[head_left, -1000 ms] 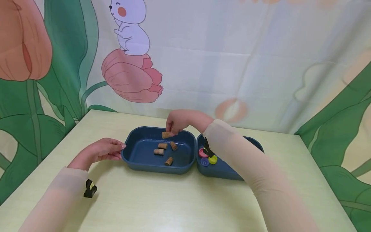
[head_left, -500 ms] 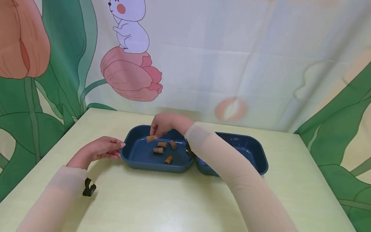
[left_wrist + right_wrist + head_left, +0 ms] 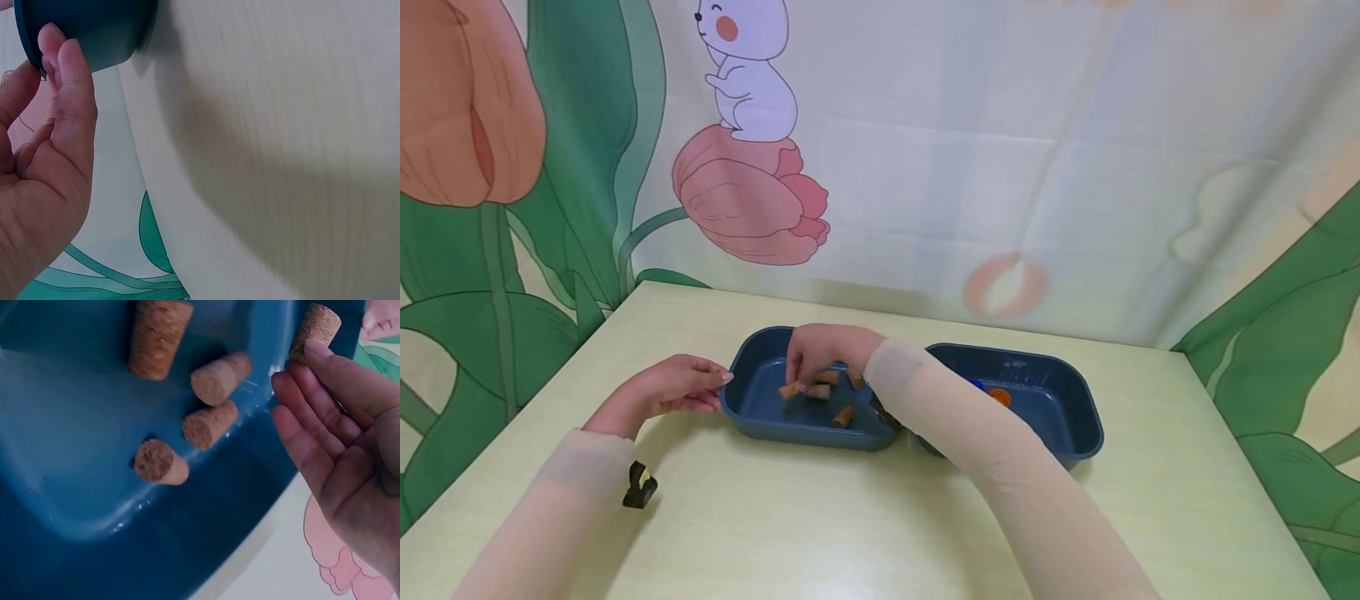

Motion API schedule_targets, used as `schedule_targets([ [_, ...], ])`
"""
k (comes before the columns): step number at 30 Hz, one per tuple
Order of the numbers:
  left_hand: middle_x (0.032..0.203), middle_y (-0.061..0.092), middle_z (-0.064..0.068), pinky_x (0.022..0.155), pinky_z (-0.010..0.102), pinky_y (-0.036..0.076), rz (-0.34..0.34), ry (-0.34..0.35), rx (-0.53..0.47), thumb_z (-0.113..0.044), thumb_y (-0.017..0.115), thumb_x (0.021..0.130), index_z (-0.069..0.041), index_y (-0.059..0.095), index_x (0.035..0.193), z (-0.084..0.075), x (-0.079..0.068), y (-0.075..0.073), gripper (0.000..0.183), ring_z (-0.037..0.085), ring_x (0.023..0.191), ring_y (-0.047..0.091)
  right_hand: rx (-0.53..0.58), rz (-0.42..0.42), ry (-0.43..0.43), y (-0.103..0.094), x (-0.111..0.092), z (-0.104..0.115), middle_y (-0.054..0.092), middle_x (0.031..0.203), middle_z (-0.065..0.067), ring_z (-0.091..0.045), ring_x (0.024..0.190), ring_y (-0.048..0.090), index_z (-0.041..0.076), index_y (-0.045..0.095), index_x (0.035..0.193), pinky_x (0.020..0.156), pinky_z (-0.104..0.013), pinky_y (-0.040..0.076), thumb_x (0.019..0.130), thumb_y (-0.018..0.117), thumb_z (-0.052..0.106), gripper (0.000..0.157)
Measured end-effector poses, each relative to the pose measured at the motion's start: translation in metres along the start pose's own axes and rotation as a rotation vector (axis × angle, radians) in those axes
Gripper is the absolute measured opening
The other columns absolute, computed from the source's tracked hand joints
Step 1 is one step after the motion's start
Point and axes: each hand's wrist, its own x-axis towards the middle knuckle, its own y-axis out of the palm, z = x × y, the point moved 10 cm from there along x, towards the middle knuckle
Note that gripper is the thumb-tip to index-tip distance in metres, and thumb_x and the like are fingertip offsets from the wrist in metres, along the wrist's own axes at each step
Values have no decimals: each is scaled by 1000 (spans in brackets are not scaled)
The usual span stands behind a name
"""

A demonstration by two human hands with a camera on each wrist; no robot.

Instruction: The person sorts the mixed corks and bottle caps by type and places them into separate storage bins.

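Note:
In the head view, a dark blue tray (image 3: 812, 434) holds several cork stoppers. My left hand (image 3: 679, 385) pinches the tray's left rim between thumb and fingers, as the left wrist view also shows. Over the inside of this tray is my right hand (image 3: 822, 353). Its thumb and fingertips pinch one cork (image 3: 317, 328), seen clearly in the right wrist view. The other corks lie on the tray's floor, among them a larger-looking one (image 3: 159, 339) and one near the wall (image 3: 161, 462). From the head camera, the right hand partly covers the tray's back.
A second blue tray (image 3: 1078, 437) stands against the first on the right, partly behind the right sleeve (image 3: 977, 425). Inside it are an orange disc (image 3: 1000, 397) and a blue piece (image 3: 976, 384). A printed curtain (image 3: 925, 167) hangs behind the table (image 3: 820, 517).
My right hand has moved left with the cork, then down into the left tray. The left hand has stayed at the rim.

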Motion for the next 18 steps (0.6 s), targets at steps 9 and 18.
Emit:
schedule_targets([
  [9, 76, 64, -5, 71, 20, 59, -2, 1, -1, -21, 52, 103, 7, 55, 119, -1, 1, -1, 32, 7, 70, 63, -10, 34, 0, 13, 4, 0, 73, 112, -1, -12, 102, 63, 14, 76, 107, 90, -25, 54, 92, 69, 12, 17],
  [18, 77, 66, -4, 71, 21, 59, -8, -2, 8, -22, 52, 103, 8, 55, 120, 1, 1, -2, 34, 7, 71, 64, 21, 116, 36, 21, 4, -2, 75, 110, -2, -8, 91, 62, 13, 76, 109, 92, -24, 54, 92, 69, 11, 18],
])
